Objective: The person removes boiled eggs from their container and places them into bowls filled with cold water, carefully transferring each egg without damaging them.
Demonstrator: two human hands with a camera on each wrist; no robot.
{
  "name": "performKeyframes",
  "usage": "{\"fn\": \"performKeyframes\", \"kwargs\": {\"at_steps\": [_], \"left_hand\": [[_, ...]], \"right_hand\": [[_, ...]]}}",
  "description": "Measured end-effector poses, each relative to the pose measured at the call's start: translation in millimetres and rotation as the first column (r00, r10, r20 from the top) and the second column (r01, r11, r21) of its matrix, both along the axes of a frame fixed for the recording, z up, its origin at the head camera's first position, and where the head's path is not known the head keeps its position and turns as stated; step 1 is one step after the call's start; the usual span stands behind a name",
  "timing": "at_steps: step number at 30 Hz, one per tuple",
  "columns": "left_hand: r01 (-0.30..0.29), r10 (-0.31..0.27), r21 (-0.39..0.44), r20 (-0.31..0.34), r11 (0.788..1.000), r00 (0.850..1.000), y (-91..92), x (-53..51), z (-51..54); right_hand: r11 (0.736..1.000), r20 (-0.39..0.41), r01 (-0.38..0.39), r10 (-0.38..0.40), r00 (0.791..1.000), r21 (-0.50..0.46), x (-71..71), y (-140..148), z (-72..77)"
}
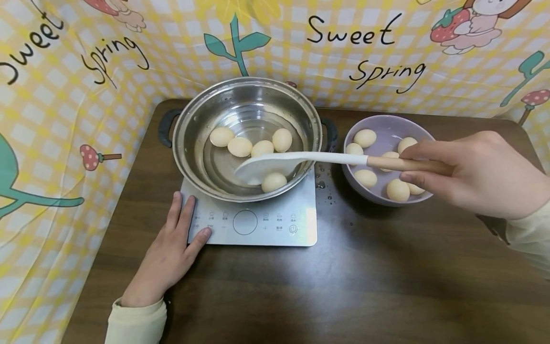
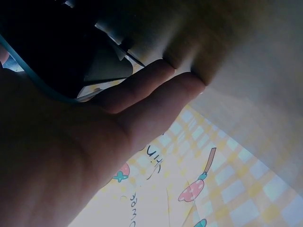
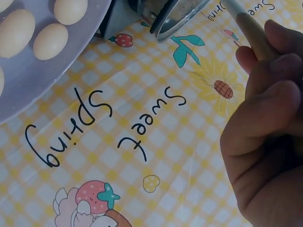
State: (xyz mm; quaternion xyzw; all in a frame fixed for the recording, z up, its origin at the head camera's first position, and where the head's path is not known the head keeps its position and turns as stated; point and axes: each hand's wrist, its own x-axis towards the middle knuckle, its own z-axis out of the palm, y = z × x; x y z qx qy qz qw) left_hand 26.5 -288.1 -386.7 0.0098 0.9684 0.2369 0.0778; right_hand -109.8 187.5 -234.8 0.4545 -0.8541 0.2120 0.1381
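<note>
My right hand (image 1: 485, 172) grips the wooden handle of a white spoon (image 1: 331, 158), its head low inside the steel pot (image 1: 247, 197). Several pale eggs (image 1: 221, 136) lie in the pot, one (image 1: 274, 182) right beside the spoon's head. In the right wrist view, curled fingers of the right hand (image 3: 265, 118) hold the handle (image 3: 255, 35). My left hand (image 1: 165, 255) rests with straight fingers on the left front edge of the white cooktop (image 1: 258, 234); the left wrist view shows the hand (image 2: 137, 104) from below, dimly.
Right of the pot stands a purple bowl (image 1: 388, 123) with several eggs, under the spoon's handle and right hand. Water drops dot the brown table (image 1: 335, 286) between them. A yellow checked cloth (image 1: 279, 62) hangs behind and at the left. The pot's black side handles stick out.
</note>
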Motion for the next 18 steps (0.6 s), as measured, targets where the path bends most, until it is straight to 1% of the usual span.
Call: {"fn": "performKeyframes", "kwargs": {"at_steps": [7, 12, 16, 18], "left_hand": [[-0.004, 0.004, 0.003, 0.009, 1.0, 1.0, 0.1, -0.3, 0.5], [-0.001, 0.001, 0.003, -0.011, 1.0, 1.0, 0.6, 0.4, -0.2], [0.0, 0.0, 0.007, -0.013, 1.0, 1.0, 0.5, 0.9, -0.4], [0.001, -0.001, 0.009, -0.014, 1.0, 1.0, 0.5, 1.1, -0.2]], "right_hand": [[0.999, 0.061, 0.002, 0.0, 0.998, -0.034, 0.2, 2.2, -1.0], [0.999, 0.115, 0.013, -0.008, 0.993, -0.04, -2.1, 1.8, -1.2], [1.0, 0.16, 0.024, -0.023, 0.987, -0.004, -4.2, 0.1, -1.3], [0.999, 0.203, 0.038, -0.042, 0.978, 0.023, -4.5, -1.5, -0.9]]}}
